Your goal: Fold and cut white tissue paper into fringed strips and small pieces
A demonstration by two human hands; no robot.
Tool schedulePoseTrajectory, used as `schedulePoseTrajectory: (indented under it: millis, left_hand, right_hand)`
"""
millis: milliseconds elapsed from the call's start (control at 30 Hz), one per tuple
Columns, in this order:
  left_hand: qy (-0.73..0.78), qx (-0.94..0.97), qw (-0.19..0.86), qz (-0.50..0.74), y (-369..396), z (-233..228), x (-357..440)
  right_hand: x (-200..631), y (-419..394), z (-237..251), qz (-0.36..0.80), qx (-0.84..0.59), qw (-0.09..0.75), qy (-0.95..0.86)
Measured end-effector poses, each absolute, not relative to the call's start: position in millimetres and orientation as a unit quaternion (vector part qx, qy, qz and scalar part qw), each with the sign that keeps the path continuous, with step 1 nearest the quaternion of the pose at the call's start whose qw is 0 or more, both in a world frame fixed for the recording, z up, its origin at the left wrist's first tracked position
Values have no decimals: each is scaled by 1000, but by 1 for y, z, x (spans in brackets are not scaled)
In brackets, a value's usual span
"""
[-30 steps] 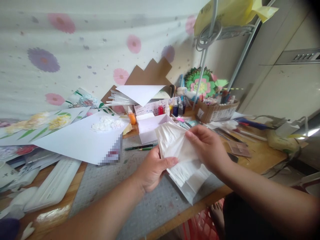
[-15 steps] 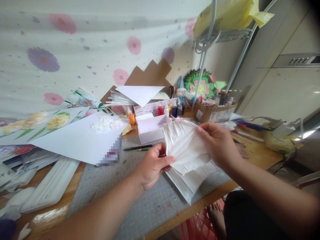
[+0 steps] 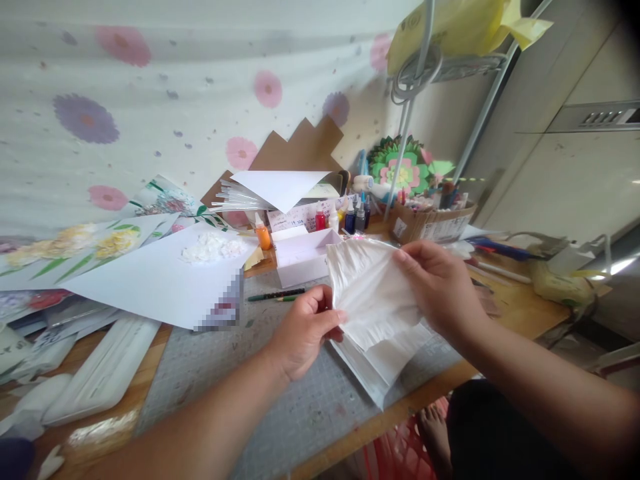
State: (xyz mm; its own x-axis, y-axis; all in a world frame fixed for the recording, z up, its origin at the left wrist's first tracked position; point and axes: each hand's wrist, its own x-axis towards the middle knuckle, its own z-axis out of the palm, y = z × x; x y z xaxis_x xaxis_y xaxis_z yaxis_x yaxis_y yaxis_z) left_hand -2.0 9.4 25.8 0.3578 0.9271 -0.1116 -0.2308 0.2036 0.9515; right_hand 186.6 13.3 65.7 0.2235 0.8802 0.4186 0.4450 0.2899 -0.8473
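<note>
item one, my left hand [image 3: 307, 330]: grasping the left edge of the crinkled white tissue-like paper [image 3: 373, 293], thumb on the near face, fingers behind.

item two, my right hand [image 3: 440, 280]: pinching the same paper near its upper right corner, between thumb and forefinger.

change noted: against a second ago, my right hand has moved outward to the right, and the paper now spans a wider fan between the two grips. against half a second ago, next to no difference. my reading: the sheet is being spread and then steadied, with both grips sharing the light tension.

item three, the paper itself: white, thin-looking, gathered in fine ruffles along the upper left edge and smoother towards the middle, with soft creases running from the right pinch. its lower edge is uneven and puckered. position: held up over the near part of the grey gridded mat [image 3: 280, 413], in front of the white box [image 3: 300, 273].

item four, a translucent plastic sleeve, as it appears [image 3: 377, 370]: hanging below the paper, pointed corner towards the table edge; whether the paper is attached to it, i cannot tell.

item five, a green pencil [image 3: 286, 299]: on the mat, just beyond my left hand.
</note>
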Motion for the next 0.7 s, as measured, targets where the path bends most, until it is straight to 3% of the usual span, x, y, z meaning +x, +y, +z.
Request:
schedulePoseTrajectory:
  millis: [700]
  left_hand:
    - [341,424,694,471,13,24,-6]
  right_hand:
    - [195,14,65,235,-548,584,-551]
